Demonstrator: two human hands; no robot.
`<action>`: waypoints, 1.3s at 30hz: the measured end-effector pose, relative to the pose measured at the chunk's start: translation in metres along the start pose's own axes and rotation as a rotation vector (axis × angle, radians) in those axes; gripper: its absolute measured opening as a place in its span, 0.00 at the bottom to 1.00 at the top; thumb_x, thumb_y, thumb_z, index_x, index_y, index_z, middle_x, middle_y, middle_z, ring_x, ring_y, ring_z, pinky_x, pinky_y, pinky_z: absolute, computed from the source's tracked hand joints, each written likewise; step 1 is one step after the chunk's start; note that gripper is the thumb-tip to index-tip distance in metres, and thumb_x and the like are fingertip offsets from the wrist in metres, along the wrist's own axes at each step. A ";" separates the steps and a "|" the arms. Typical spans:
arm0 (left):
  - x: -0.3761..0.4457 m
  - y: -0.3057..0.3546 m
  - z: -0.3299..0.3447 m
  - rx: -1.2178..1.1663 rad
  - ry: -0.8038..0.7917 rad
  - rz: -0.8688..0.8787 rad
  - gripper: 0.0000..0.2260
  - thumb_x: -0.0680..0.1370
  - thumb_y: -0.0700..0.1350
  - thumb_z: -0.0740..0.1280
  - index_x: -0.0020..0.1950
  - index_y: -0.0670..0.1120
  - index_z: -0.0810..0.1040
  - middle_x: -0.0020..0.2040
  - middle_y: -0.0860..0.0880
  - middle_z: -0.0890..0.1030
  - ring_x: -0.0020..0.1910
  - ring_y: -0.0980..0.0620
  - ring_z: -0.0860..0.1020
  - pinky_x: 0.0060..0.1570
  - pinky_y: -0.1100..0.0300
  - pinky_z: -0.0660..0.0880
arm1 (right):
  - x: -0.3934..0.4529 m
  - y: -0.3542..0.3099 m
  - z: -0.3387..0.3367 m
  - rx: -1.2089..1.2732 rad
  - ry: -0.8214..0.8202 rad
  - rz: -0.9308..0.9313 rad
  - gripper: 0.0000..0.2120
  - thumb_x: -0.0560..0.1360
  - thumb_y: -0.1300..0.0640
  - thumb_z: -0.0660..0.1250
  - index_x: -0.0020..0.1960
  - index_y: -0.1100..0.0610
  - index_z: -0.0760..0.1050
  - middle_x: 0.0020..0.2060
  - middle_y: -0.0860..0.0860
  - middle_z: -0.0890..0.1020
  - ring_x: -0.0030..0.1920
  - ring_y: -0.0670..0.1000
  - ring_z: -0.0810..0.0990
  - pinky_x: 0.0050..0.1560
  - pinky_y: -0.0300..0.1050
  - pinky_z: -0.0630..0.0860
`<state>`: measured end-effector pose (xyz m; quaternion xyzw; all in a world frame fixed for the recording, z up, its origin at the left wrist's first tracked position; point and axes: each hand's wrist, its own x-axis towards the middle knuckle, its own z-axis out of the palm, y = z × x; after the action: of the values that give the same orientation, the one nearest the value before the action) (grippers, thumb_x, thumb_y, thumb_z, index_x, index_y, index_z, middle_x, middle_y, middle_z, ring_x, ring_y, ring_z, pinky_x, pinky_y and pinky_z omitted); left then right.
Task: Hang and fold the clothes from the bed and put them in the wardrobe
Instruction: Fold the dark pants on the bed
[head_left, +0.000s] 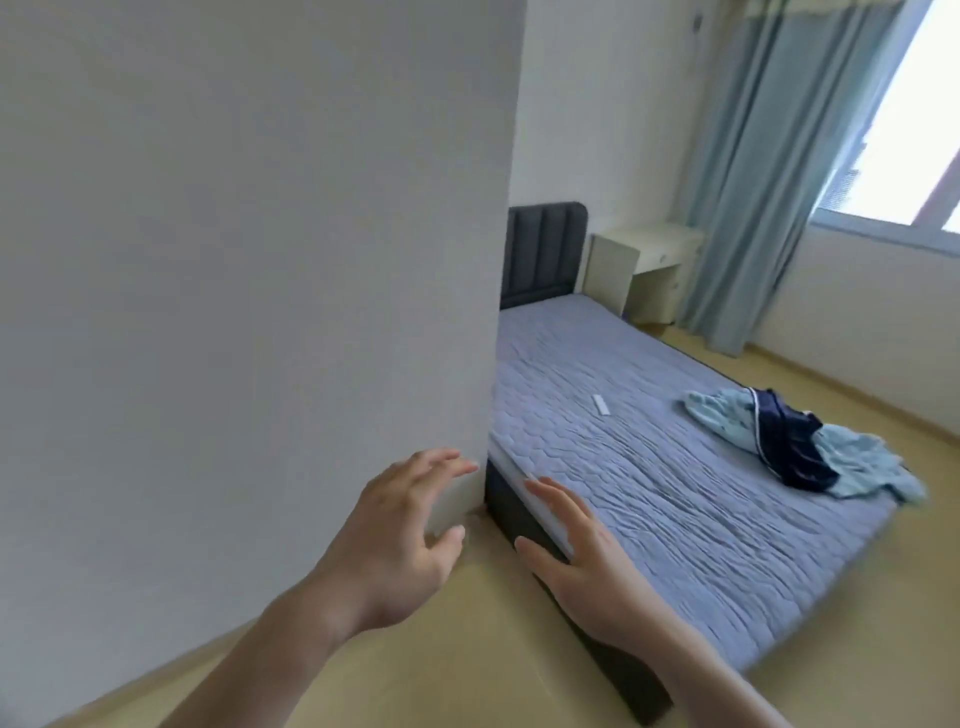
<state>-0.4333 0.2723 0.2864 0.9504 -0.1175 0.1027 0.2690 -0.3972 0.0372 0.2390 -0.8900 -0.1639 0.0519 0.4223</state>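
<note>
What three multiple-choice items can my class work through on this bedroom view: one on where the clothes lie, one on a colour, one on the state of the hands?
1. Where does the pile of clothes lie?
A. on the bed's far corner, away from the headboard
B. on the floor
C. on the bedside table

2. What colour is the curtain?
A. red
B. light blue
C. black

3. What are the two hands doing?
A. both grip a shirt
B. both are open and hold nothing
C. one holds a hanger

Answers:
1 A: the clothes sit on the bed near its far edge, well away from the dark headboard.
2 B: the curtain beside the window is light blue.
3 B: the left hand and the right hand have spread, straight fingers with nothing in them.
</note>
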 end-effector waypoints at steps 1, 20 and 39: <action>0.019 0.013 0.014 -0.014 -0.034 0.034 0.25 0.80 0.49 0.68 0.76 0.60 0.68 0.75 0.65 0.64 0.74 0.65 0.61 0.71 0.72 0.50 | -0.004 0.017 -0.017 -0.009 0.035 0.036 0.28 0.81 0.43 0.68 0.78 0.36 0.62 0.75 0.28 0.59 0.70 0.25 0.59 0.73 0.33 0.60; 0.358 0.170 0.269 -0.101 -0.511 0.461 0.25 0.79 0.53 0.67 0.76 0.63 0.66 0.76 0.63 0.63 0.76 0.58 0.62 0.76 0.55 0.61 | 0.007 0.251 -0.268 0.017 0.524 0.492 0.27 0.79 0.46 0.71 0.73 0.34 0.65 0.72 0.31 0.65 0.74 0.38 0.65 0.76 0.45 0.66; 0.523 0.416 0.533 -0.110 -0.641 0.375 0.22 0.79 0.48 0.67 0.73 0.62 0.72 0.76 0.61 0.66 0.74 0.55 0.67 0.73 0.56 0.64 | -0.045 0.528 -0.527 -0.012 0.473 0.635 0.27 0.80 0.45 0.70 0.76 0.40 0.65 0.73 0.35 0.67 0.72 0.38 0.66 0.75 0.42 0.66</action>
<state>0.0184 -0.4451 0.1793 0.8804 -0.3731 -0.1590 0.2458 -0.1872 -0.6768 0.1674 -0.8862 0.2210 -0.0275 0.4063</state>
